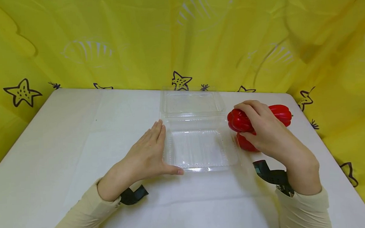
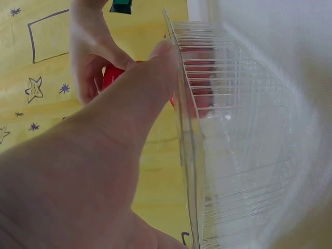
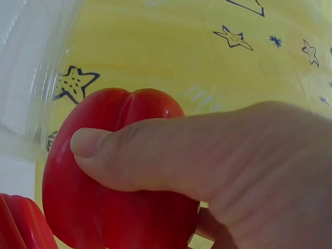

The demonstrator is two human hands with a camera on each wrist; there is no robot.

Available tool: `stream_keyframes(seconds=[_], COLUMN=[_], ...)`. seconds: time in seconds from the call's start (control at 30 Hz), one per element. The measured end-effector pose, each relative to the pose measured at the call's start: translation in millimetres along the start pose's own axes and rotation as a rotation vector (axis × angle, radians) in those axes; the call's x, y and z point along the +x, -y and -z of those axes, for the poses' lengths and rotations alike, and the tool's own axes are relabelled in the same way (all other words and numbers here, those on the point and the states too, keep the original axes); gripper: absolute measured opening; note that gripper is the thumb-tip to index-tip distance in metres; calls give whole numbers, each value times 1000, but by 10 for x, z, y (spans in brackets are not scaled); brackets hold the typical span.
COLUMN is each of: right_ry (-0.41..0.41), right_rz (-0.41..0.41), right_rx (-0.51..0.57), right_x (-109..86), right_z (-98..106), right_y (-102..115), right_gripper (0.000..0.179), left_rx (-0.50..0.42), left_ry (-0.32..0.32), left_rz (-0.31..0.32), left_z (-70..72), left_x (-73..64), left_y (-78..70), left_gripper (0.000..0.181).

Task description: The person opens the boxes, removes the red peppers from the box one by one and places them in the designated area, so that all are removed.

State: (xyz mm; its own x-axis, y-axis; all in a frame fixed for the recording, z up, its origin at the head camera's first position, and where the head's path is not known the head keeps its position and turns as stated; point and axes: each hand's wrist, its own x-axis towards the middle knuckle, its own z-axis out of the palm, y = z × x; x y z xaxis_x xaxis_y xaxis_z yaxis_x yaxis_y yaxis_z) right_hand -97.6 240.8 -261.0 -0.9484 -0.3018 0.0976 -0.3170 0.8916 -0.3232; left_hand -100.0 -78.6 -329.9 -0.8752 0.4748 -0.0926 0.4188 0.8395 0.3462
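My right hand (image 1: 265,128) grips a red bell pepper (image 1: 239,120), its thumb across the pepper's side in the right wrist view. A second red pepper (image 1: 246,143) lies under and in front of the held one, and a third (image 1: 281,114) is partly hidden behind the hand. Left of them stands a clear plastic clamshell container (image 1: 198,148), its hinged lid (image 1: 191,103) folded back toward the curtain. My left hand (image 1: 149,152) rests at the container's left side, fingers straight along the rim and thumb at the front left corner. Nothing lies inside the container.
The white table (image 1: 51,159) reaches back to a yellow curtain (image 1: 131,45) with starfish and fish drawings, which also hangs along both sides. Dark camera mounts are strapped to both wrists, the right mount (image 1: 270,174) close over the table.
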Motion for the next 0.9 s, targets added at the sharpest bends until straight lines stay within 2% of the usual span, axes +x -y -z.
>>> stream_keyframes(seconds=[0.2,0.43,0.9], right_ry=[9,-10,-53], right_rz=[-33,-30,-37], right_rx=[-9,-13,-49], right_x=[-25,-66,-117], right_z=[36,64,96], right_y=[-81,-194,-394], right_gripper=[79,80,71], left_rx=[-8,-11,-6], left_ry=[4,1,-9], left_rz=[2,2,-2], left_z=[2,-4,0], left_x=[-4,-2,-9], left_y=[0,0,-4], left_gripper=[140,140,140])
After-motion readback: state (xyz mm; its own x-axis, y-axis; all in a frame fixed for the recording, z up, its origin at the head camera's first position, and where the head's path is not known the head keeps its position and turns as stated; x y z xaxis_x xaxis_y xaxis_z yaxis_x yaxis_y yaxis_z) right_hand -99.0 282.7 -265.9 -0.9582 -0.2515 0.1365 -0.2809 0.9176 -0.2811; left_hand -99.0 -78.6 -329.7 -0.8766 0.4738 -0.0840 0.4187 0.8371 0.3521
